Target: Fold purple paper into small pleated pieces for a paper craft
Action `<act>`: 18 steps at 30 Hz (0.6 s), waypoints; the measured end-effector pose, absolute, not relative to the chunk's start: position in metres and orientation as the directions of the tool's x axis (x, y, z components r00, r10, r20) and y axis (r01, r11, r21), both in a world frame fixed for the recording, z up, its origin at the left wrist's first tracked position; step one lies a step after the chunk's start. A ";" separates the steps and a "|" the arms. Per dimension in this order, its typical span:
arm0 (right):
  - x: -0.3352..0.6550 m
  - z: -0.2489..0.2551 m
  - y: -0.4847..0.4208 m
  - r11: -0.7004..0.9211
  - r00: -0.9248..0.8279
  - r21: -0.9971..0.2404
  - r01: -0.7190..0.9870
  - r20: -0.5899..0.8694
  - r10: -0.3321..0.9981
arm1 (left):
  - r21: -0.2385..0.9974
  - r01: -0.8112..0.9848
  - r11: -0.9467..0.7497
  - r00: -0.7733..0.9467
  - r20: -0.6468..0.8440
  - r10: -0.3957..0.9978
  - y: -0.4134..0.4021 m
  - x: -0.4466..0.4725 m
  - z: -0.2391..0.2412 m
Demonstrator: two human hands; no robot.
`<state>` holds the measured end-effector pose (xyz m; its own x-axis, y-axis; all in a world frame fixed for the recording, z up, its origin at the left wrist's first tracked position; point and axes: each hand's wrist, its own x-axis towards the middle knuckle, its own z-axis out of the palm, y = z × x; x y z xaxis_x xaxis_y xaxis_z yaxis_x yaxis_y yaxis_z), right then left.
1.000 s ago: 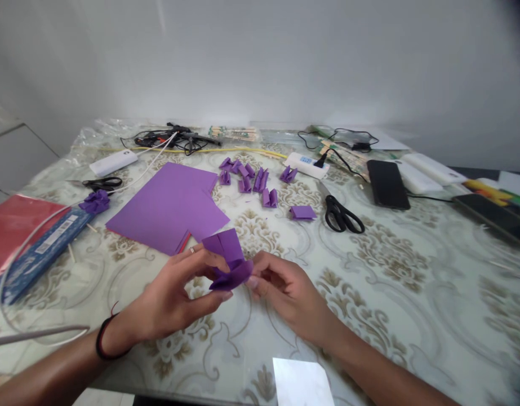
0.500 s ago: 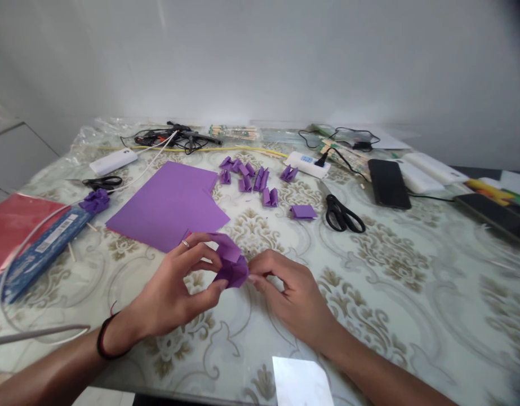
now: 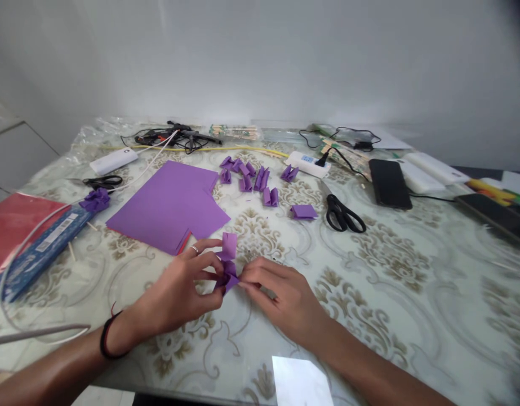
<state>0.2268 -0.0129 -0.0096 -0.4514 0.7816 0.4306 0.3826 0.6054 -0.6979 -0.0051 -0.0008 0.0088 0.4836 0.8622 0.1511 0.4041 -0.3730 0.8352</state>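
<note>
Finding from my remote station: no wording, brand or number can be read. The blue packet (image 3: 31, 262) at the left edge carries a white label (image 3: 53, 237) with dark printed marks, and its characters are too small to make out. The white power bank (image 3: 113, 162) bears one small dark mark near its end, unreadable. The white power strip (image 3: 307, 164) has a blue printed patch, blurred. The purple folded paper (image 3: 229, 246), pinched between left hand (image 3: 175, 293) and right hand (image 3: 285, 299), shows plain colour only.
</note>
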 end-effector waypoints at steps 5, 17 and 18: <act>0.227 -0.010 -0.013 0.575 -0.428 -0.722 0.384 0.413 0.804 | 0.768 0.457 -0.448 0.492 0.201 0.847 0.001 -0.006 0.008; 0.227 -0.003 -0.014 0.454 -0.298 -0.809 0.374 0.359 0.885 | 0.900 0.343 -0.269 0.276 0.178 0.945 -0.003 -0.005 0.010; 0.226 -0.003 -0.014 0.451 -0.294 -0.812 0.372 0.358 0.886 | 0.905 0.324 -0.275 0.275 0.188 0.943 -0.003 -0.005 0.009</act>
